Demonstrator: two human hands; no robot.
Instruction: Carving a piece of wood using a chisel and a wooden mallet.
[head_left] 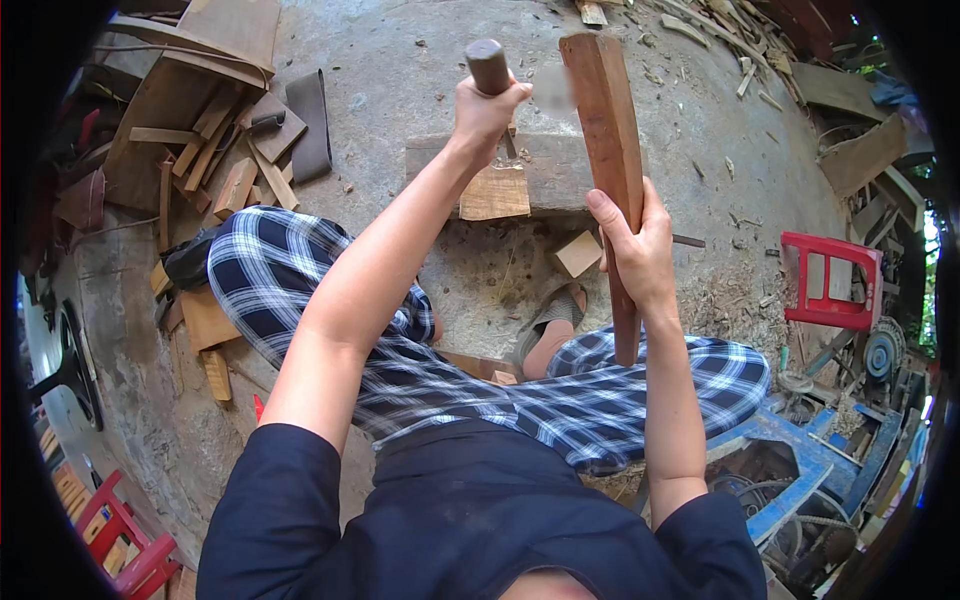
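Dark shirt, nearest; beyond, left grip clenches a cylindrical handle. At right, right grip clasps a tapered wooden billet, probably hefty, stiff, best held along its narrower near part.

Wooden bar in the right hand

The person's left hand grips a dark, round-ended handle near a light wood block at a plank's edge. Offcuts lie heaped at left, a red stool at right.
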